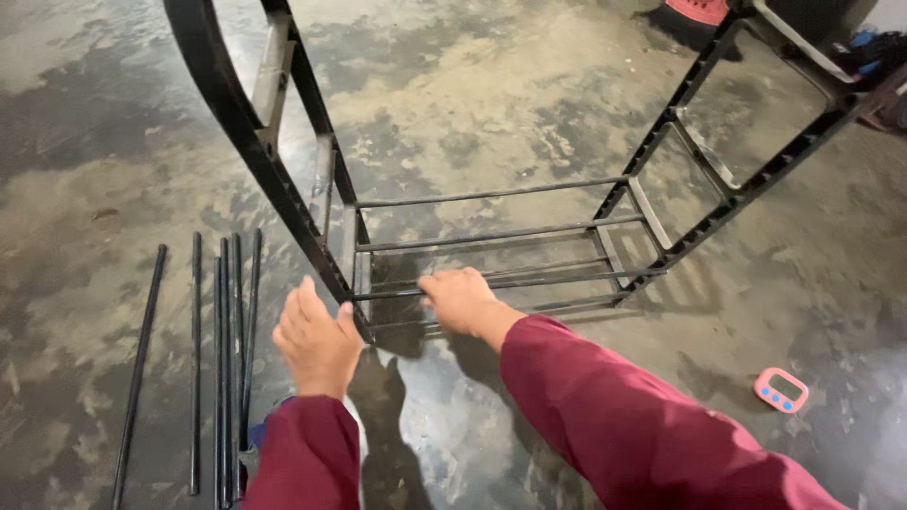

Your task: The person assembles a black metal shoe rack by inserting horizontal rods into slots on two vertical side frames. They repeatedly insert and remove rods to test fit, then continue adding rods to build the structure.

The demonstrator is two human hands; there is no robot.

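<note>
A black metal rack frame (283, 179) stands on the concrete floor, with two perforated side uprights joined by several thin horizontal rods (491, 235). My right hand (460, 299) is wrapped over the front lower rod near its left end. Beside the left upright, my left hand (316, 340) is held flat with fingers together, close to the upright's base; whether it touches is unclear. Both arms wear dark red sleeves.
Several loose black rods (225, 359) lie side by side on the floor at the left. A small pink digital timer (780, 390) rests on the floor at the right. Dark and red items sit at the far top right.
</note>
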